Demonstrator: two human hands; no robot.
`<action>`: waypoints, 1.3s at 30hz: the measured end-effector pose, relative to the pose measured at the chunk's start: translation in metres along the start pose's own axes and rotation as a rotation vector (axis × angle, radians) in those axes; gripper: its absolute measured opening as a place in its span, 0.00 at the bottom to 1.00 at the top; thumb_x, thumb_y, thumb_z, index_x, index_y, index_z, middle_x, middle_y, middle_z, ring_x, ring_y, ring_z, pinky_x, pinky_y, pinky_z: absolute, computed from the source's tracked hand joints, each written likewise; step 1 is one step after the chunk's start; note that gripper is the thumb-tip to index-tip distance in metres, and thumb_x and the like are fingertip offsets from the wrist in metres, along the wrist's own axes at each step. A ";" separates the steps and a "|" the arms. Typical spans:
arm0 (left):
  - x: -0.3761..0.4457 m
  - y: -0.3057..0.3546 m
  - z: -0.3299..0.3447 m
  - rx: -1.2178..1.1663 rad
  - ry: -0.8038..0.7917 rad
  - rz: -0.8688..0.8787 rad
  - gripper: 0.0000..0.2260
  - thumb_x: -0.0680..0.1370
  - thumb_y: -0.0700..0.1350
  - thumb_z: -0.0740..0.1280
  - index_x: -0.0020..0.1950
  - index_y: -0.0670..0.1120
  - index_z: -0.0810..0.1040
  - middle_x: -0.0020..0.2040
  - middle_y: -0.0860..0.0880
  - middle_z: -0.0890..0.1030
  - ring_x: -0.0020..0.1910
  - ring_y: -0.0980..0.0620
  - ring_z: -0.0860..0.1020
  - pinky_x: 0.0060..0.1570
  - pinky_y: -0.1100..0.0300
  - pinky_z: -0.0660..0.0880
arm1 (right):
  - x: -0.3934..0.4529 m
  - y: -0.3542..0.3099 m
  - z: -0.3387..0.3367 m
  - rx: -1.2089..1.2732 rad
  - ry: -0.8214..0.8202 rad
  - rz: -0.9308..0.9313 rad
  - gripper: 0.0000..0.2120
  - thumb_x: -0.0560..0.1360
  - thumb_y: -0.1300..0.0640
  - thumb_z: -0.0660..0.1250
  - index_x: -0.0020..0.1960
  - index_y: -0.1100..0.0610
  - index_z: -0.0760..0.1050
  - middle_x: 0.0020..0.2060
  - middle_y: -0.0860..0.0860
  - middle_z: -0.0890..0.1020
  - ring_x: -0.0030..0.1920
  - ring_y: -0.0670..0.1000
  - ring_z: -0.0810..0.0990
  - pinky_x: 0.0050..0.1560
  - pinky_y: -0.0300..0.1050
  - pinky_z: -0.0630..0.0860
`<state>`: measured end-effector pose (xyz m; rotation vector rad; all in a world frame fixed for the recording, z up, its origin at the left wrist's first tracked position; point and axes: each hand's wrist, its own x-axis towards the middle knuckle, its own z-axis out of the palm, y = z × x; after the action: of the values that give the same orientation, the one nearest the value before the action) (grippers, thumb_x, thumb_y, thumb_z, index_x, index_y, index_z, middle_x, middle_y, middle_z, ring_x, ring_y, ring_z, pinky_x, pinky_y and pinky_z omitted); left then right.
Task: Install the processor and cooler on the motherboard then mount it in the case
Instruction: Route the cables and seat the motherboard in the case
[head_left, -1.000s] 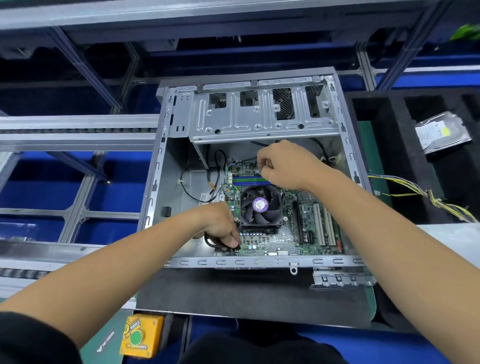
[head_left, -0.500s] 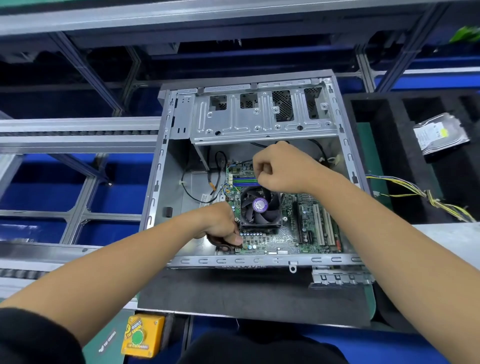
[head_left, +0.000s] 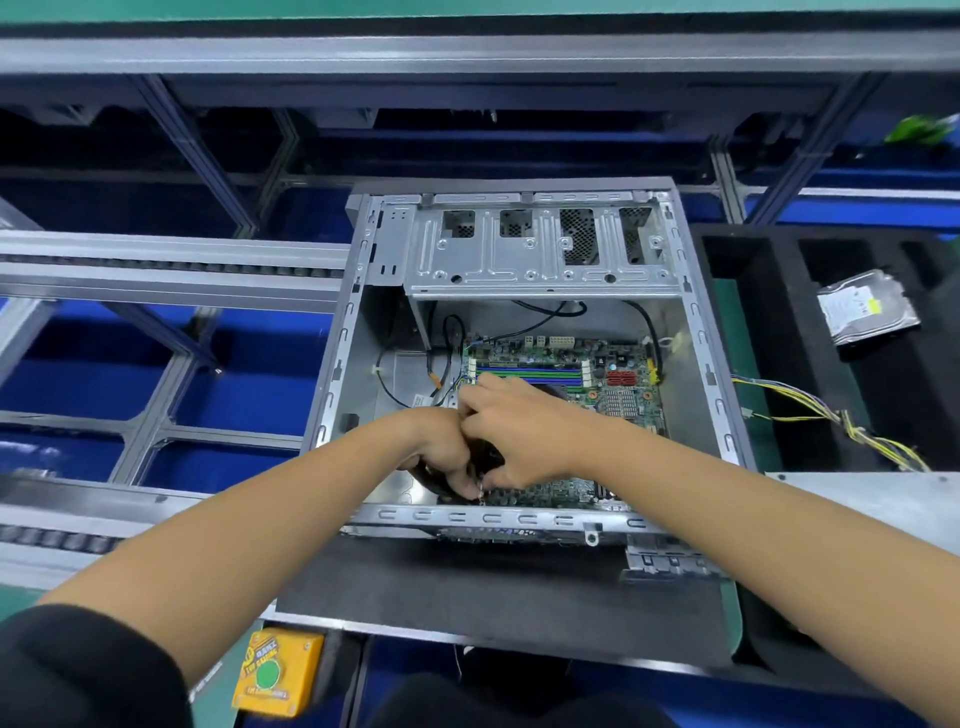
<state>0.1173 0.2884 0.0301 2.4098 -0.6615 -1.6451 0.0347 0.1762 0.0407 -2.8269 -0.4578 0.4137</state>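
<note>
The open computer case (head_left: 519, 249) lies on its side on a dark mat (head_left: 493, 597) on the work surface, its drive cage toward the far end. The motherboard (head_left: 613, 384) sits flat inside the case, on the right part of its floor, with blue and green memory slots (head_left: 530, 375) along its far edge and red connectors (head_left: 622, 378) to their right. Black cables (head_left: 395, 379) loop over the bare case floor to the left of the board.

Both hands meet over the near-left part of the board, covering most of the cooler (head_left: 488, 457); only a dark sliver of it shows between them. The left hand (head_left: 441, 452) reaches in from the near left, its fingers curled downward at the cooler's near-left corner, apparently pinching something small and metallic there, though what it is cannot be made out. The right hand (head_left: 519, 431) comes in from the near right and lies over the cooler with its fingers bent round it, thumb pointing down toward the left hand's fingertips.

Right of the case, a black foam tray (head_left: 779, 364) carries a hard drive (head_left: 867, 306), and a bundle of yellow wires (head_left: 831, 415) trails across it. A yellow box with a green button (head_left: 275, 670) sits at the near edge.
</note>
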 end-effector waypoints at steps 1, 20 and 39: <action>0.000 0.000 -0.001 -0.004 0.003 -0.006 0.12 0.68 0.36 0.76 0.49 0.41 0.80 0.42 0.48 0.80 0.42 0.49 0.78 0.42 0.59 0.77 | 0.001 0.000 0.002 -0.003 -0.004 0.009 0.18 0.70 0.43 0.72 0.51 0.56 0.79 0.51 0.51 0.70 0.54 0.51 0.64 0.55 0.49 0.64; -0.007 -0.012 -0.024 -0.021 -0.138 0.028 0.10 0.80 0.34 0.58 0.46 0.38 0.79 0.45 0.45 0.80 0.45 0.49 0.80 0.48 0.54 0.81 | 0.020 -0.008 0.016 0.078 -0.020 0.251 0.14 0.68 0.46 0.72 0.34 0.57 0.76 0.42 0.51 0.77 0.55 0.53 0.67 0.56 0.56 0.54; -0.002 -0.008 -0.038 0.060 -0.212 0.019 0.06 0.76 0.36 0.68 0.39 0.40 0.79 0.27 0.49 0.80 0.25 0.56 0.79 0.26 0.68 0.73 | 0.027 -0.015 0.015 -0.100 -0.191 0.191 0.11 0.65 0.49 0.76 0.40 0.53 0.78 0.39 0.47 0.76 0.59 0.52 0.65 0.62 0.63 0.54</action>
<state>0.1533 0.2920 0.0439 2.2793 -0.7723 -1.9176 0.0500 0.2021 0.0243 -2.9528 -0.2502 0.7228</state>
